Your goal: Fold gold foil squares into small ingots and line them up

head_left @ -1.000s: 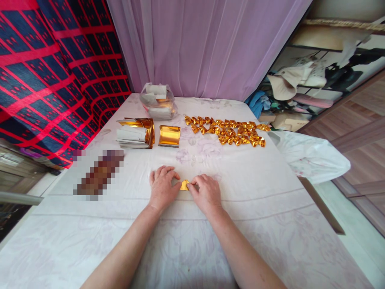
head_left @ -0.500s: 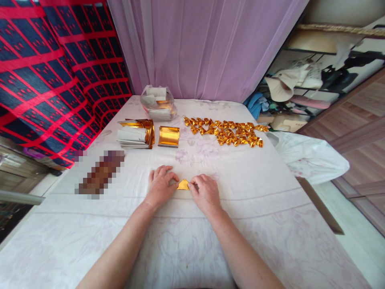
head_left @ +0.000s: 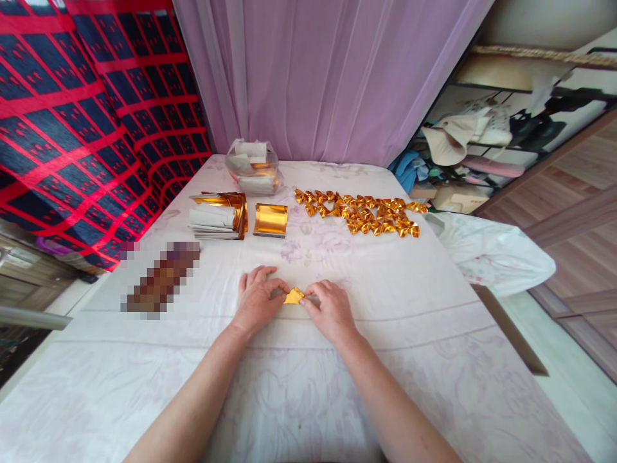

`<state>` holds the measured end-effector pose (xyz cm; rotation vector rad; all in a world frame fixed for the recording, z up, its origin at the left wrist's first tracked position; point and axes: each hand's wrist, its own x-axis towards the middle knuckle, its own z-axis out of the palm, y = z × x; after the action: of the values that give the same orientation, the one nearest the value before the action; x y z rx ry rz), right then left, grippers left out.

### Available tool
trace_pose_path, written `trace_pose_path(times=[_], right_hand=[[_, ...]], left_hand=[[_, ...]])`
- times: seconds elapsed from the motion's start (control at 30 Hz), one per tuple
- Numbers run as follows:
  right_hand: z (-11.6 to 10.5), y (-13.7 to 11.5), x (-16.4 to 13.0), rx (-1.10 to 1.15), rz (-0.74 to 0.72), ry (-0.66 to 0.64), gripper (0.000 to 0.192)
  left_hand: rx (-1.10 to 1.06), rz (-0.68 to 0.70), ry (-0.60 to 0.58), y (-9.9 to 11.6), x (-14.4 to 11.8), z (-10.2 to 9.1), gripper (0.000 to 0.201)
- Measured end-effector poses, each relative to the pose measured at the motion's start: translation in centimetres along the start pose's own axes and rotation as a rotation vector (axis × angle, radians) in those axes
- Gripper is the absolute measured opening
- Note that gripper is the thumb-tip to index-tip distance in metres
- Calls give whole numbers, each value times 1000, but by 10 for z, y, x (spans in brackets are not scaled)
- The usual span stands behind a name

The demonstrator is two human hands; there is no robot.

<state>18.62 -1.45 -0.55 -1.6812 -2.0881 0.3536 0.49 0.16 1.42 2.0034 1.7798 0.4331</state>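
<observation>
Both our grips, left hand (head_left: 258, 299) and right hand (head_left: 330, 307), pinch a folded gold paper (head_left: 294, 296) on the surface (head_left: 308, 392); beyond it we see stacked sheets (head_left: 212, 222), a plastic bag (head_left: 251, 170) and crinkled gold pieces (head_left: 379, 227).

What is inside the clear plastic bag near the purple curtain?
The bag holds pale papers and some golden paper, seen through its clear side. What lies beneath them is covered.

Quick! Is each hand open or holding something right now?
Left hand: at the left end of the small, folded, gold foil piece; whether its grip is closed cannot be told.
Right hand: closed, pinching the foil piece's right end.
</observation>
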Motion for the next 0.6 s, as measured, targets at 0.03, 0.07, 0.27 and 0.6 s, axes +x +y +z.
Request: trace_pose_path(times=[0.03, 0.07, 0.27, 0.6], right_hand=[[0, 2, 0, 26, -8, -4, 5], [0, 4, -1, 47, -17, -4, 9], [0, 3, -9, -11, -127, 21, 26], [-10, -10, -10, -280, -202, -23, 25]], left_hand=[[0, 1, -1, 0, 0, 0, 19], [1, 4, 1, -1, 0, 1, 20], [33, 42, 23, -3, -3, 3, 25], [196, 245, 138, 0, -20, 6, 24]])
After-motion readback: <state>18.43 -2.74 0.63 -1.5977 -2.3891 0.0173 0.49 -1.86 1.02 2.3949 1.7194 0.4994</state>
